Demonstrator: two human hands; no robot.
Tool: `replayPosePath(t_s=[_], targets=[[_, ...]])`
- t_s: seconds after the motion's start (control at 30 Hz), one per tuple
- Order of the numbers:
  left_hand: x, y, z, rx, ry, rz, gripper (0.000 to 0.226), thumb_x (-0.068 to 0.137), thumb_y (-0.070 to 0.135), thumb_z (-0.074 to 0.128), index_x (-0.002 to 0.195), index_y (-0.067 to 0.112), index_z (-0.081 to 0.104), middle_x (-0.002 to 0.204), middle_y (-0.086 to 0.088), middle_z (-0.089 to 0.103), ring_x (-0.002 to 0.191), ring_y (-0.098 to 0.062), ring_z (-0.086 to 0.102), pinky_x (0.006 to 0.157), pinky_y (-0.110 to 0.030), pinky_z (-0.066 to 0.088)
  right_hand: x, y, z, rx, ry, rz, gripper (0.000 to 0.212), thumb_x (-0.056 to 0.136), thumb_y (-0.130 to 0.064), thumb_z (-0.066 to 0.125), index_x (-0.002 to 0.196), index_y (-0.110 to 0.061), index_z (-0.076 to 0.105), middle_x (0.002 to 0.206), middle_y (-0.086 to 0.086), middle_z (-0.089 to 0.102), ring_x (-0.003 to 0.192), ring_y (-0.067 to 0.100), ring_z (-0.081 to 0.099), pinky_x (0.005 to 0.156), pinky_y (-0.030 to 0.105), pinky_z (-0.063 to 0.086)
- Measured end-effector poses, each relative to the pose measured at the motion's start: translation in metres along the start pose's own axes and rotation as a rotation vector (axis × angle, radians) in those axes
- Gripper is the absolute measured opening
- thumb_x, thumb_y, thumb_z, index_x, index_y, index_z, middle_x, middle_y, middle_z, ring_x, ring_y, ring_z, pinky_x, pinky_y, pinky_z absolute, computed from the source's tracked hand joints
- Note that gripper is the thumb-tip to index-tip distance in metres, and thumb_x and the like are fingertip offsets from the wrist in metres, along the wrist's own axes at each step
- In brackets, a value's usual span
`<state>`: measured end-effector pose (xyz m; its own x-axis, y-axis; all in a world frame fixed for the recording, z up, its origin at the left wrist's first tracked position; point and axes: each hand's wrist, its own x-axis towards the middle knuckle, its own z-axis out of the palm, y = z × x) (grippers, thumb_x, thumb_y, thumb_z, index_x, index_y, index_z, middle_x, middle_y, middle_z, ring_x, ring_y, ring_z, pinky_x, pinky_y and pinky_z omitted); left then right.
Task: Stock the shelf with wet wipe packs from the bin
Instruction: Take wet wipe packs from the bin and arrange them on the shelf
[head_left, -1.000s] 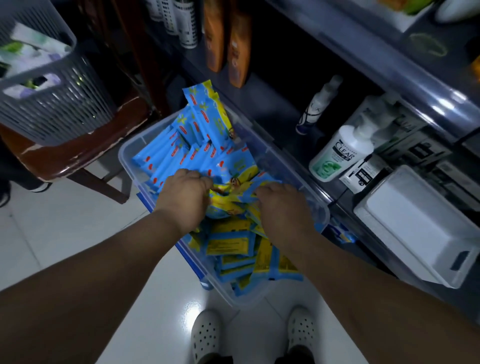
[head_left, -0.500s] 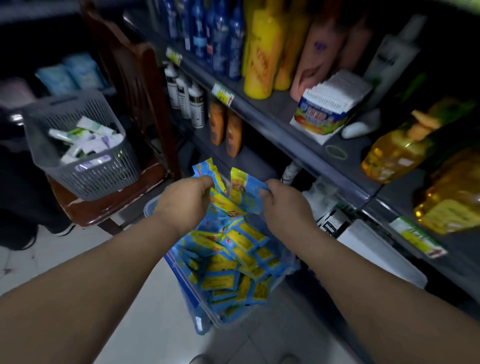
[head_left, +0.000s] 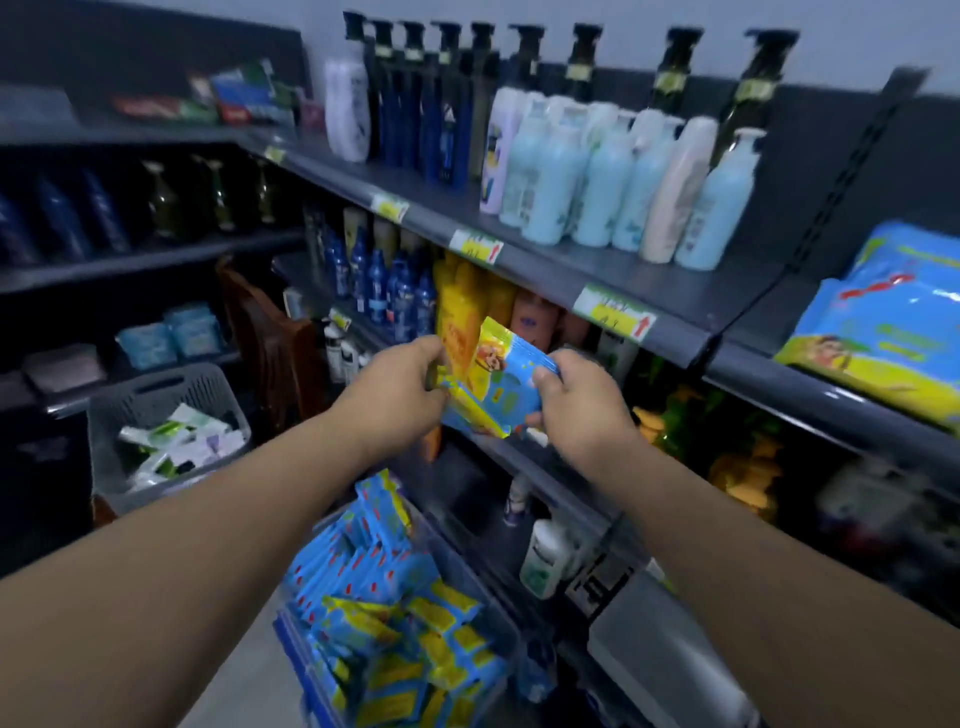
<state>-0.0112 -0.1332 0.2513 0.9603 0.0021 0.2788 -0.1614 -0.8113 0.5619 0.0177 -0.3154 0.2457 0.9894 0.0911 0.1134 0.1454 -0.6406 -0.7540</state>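
Bare forearms (head_left: 208, 519); bare left hand (head_left: 395, 382); bare right hand (head_left: 579, 408)

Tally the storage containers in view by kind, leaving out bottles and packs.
grey basket: 1
clear bin: 1
white box: 1
Total: 3

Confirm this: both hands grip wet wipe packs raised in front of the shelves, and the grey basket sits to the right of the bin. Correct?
Not quite. The head view shows the grey basket to the left of the bin, not the right. The rest stands: the left hand and the right hand both grip the wet wipe packs raised in front of the shelves.
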Motion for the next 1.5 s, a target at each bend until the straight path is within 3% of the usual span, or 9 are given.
replayPosePath(t_s=[0.17, 0.3, 0.53, 0.7, 0.8, 1.0, 1.13, 1.27, 1.5], targets=[[0.010, 0.055, -0.035, -0.085, 0.018, -0.009, 0.020, 0.077, 0.032, 0.058, 0.086, 0.014, 0.053, 0.076, -0.007, 0.058, 0.060, -0.019, 0.050, 0.059, -0.035, 0.042, -0.008, -0.035, -0.063, 0.164, 0.039, 0.014, 0.019, 0.100, -0.024, 0.042, 0.098, -0.011, 0.055, 0.092, 0.014, 0.066, 0.068, 0.020, 0.069, 0.056, 0.035, 0.053], [0.020, 0.091, -0.047, -0.058, 0.091, 0.033, 0.037, 0.091, 0.046, 0.053, 0.079, 0.011, 0.050, 0.071, -0.007, 0.055, 0.063, -0.022, 0.053, 0.056, -0.035, 0.039, -0.011, -0.050, -0.102, 0.279, 0.118, -0.007, 0.017, 0.097, -0.021, 0.045, 0.096, -0.009, 0.057, 0.086, 0.016, 0.068, 0.067, 0.026, 0.072, 0.074, 0.049, 0.055], [0.033, 0.146, -0.058, -0.089, 0.101, 0.126, 0.005, 0.090, 0.009, 0.053, 0.090, 0.012, 0.049, 0.074, -0.001, 0.047, 0.053, -0.015, 0.040, 0.048, -0.029, 0.030, -0.020, -0.053, -0.167, 0.369, 0.188, -0.004, 0.022, 0.083, -0.016, 0.052, 0.094, 0.002, 0.058, 0.104, 0.026, 0.066, 0.068, 0.027, 0.073, 0.063, 0.038, 0.049], [0.044, 0.178, -0.060, -0.149, 0.097, 0.149, 0.026, 0.084, -0.006, 0.043, 0.096, 0.016, 0.049, 0.083, -0.003, 0.047, 0.056, -0.019, 0.040, 0.049, -0.028, 0.031, -0.025, -0.044, -0.209, 0.368, 0.280, -0.046, 0.011, 0.078, -0.005, 0.058, 0.088, 0.000, 0.059, 0.093, 0.026, 0.068, 0.069, 0.030, 0.073, 0.068, 0.043, 0.056], [0.051, 0.195, -0.059, -0.154, 0.111, 0.187, 0.039, 0.084, -0.008, 0.044, 0.108, 0.022, 0.049, 0.108, -0.003, 0.047, 0.065, -0.025, 0.052, 0.049, -0.031, 0.038, -0.032, -0.036, -0.231, 0.356, 0.345, -0.054, 0.023, 0.061, -0.006, 0.065, 0.082, -0.003, 0.059, 0.079, 0.019, 0.066, 0.071, 0.037, 0.070, 0.072, 0.054, 0.056], [0.059, 0.223, -0.044, -0.239, 0.140, 0.160, 0.080, 0.085, -0.008, 0.043, 0.150, 0.030, 0.017, 0.153, -0.002, 0.021, 0.077, -0.026, 0.051, 0.048, -0.026, 0.037, -0.037, -0.019, -0.274, 0.322, 0.484, -0.104, 0.027, 0.081, -0.001, 0.070, 0.097, -0.014, 0.052, 0.081, -0.002, 0.058, 0.068, 0.014, 0.055, 0.048, 0.021, 0.044], [0.067, 0.232, -0.035, -0.307, 0.139, 0.077, 0.087, 0.084, -0.007, 0.043, 0.151, 0.034, 0.005, 0.139, 0.001, 0.038, 0.061, -0.025, 0.052, 0.046, -0.028, 0.037, -0.036, -0.003, -0.293, 0.199, 0.523, -0.110, 0.012, 0.087, -0.016, 0.066, 0.096, -0.022, 0.059, 0.091, -0.001, 0.065, 0.076, 0.018, 0.063, 0.056, 0.029, 0.047], [0.071, 0.242, -0.029, -0.394, 0.151, 0.063, 0.052, 0.086, -0.007, 0.043, 0.130, 0.021, 0.040, 0.089, -0.004, 0.052, 0.057, -0.022, 0.043, 0.049, -0.028, 0.034, -0.036, 0.010, -0.303, -0.059, 0.465, -0.135, 0.015, 0.091, -0.021, 0.059, 0.104, -0.027, 0.062, 0.093, -0.011, 0.062, 0.088, 0.017, 0.060, 0.073, 0.029, 0.046], [0.081, 0.248, -0.023, -0.508, 0.150, 0.020, 0.033, 0.088, -0.005, 0.044, 0.108, 0.020, 0.051, 0.092, -0.008, 0.055, 0.064, -0.019, 0.045, 0.052, -0.028, 0.036, -0.029, 0.029, -0.303, -0.545, 0.300, -0.070, 0.034, 0.096, -0.032, 0.053, 0.130, -0.036, 0.056, 0.129, -0.008, 0.060, 0.117, 0.017, 0.054, 0.086, 0.030, 0.044]])
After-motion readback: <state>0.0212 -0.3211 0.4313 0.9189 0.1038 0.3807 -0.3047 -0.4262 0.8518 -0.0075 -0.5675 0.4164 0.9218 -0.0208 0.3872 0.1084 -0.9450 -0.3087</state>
